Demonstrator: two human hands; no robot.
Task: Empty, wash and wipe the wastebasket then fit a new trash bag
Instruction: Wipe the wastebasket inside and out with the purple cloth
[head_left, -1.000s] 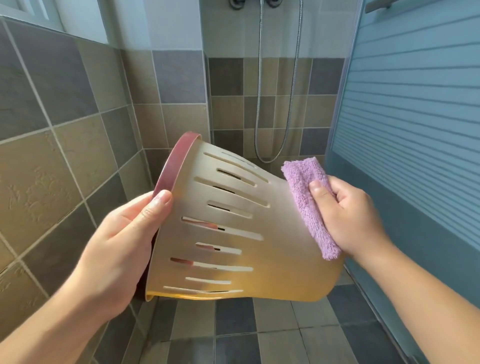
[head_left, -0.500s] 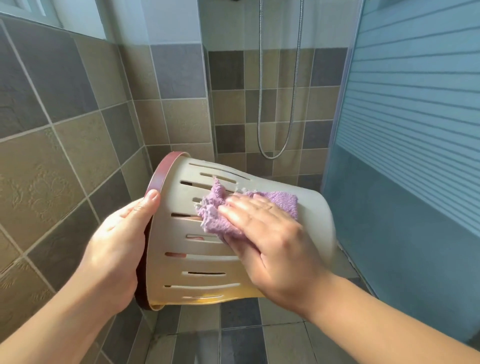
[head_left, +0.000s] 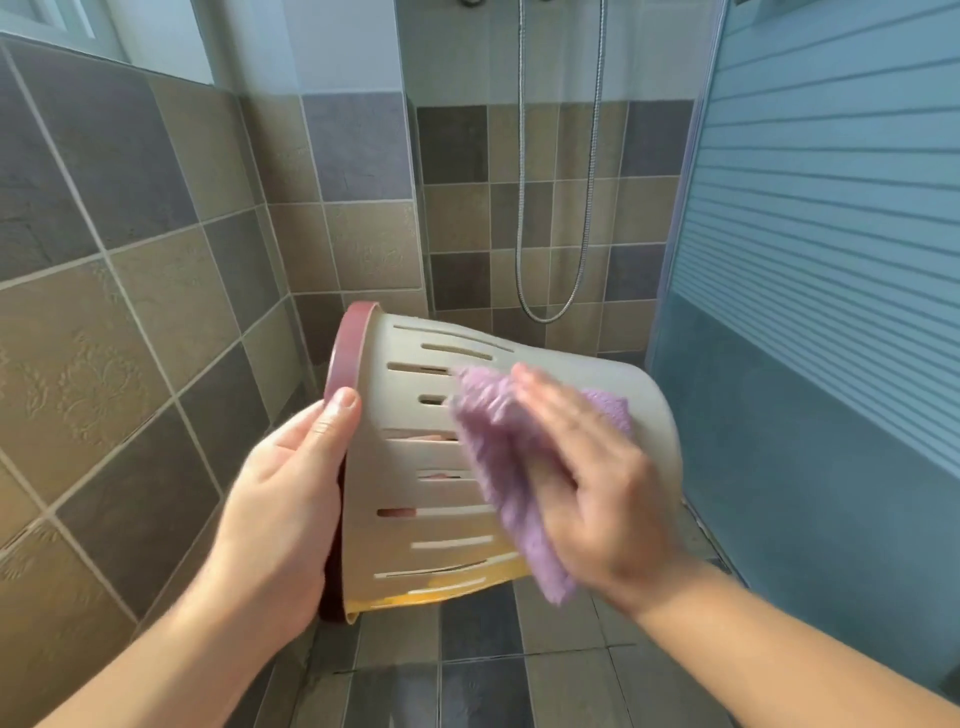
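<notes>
Basket (head_left: 415, 467) is held in the air on its side above the tiled floor (head_left: 483, 670), dark red rim (head_left: 347, 348) turned left, closed base turned right, slotted cream wall facing the camera. Left hand (head_left: 291, 499) is wrapped round the rim end: thumb is laid on the outer wall just beside the rim, the other fingers are hidden behind or inside, so the grip is only partly seen. Right hand (head_left: 587, 488) is laid flat on the basket wall with fingers fairly straight and spread, blurred; a purple cloth (head_left: 498, 467) is pressed under it against the wall. Part of the cloth is seen sticking out past the fingertips, and a fold hangs down below the palm over the basket's lower edge. Whether the thumb is hooked on the cloth cannot be told. Shower hose (head_left: 561, 218) is hung in a loop on the tiled wall behind. Frosted striped glass door (head_left: 831, 208) is seen at right.
</notes>
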